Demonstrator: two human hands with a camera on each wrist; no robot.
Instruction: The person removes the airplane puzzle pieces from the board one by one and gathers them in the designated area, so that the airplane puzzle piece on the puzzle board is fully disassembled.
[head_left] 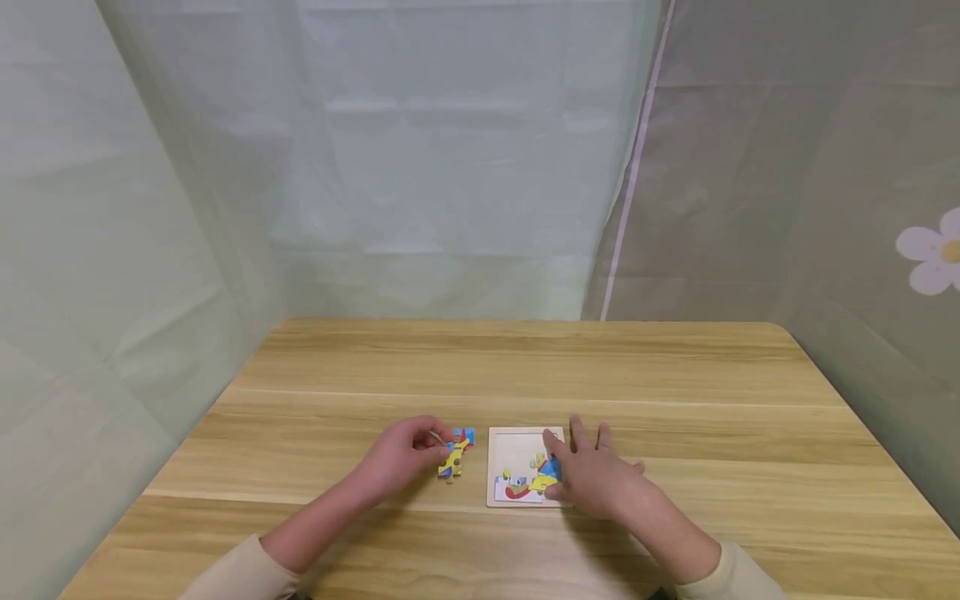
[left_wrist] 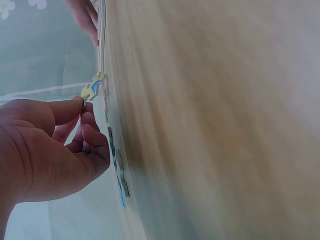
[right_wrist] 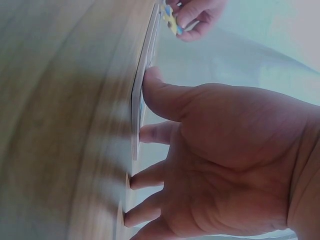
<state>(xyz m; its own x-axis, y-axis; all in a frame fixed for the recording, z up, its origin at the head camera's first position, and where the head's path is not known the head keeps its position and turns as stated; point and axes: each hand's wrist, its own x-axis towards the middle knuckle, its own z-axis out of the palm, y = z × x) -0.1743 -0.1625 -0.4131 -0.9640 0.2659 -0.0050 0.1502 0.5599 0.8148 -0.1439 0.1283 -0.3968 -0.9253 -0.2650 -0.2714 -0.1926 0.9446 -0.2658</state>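
Between thumb and fingertips my left hand (head_left: 408, 454) pinches a yellow and blue jigsaw piece (left_wrist: 93, 87), held just above the table left of the puzzle tray. More loose pieces (head_left: 467, 434) lie on the table by that hand; in the left wrist view they show edge-on under the fingers. My right hand (head_left: 600, 479) rests with spread fingers over the right side of the square wooden tray (head_left: 491, 467). Its thumb and index finger touch the tray area, while other fingers reach the table beyond it. Several fitted pieces (head_left: 517, 492) line the tray's bottom and right, partly hidden by the hand.
The wood-grain table (head_left: 525, 367) extends around the tray to rounded far corners. Pale cloth (head_left: 465, 167) hangs behind and on the left; a greyer cloth with a flower print (head_left: 930, 250) hangs on the right.
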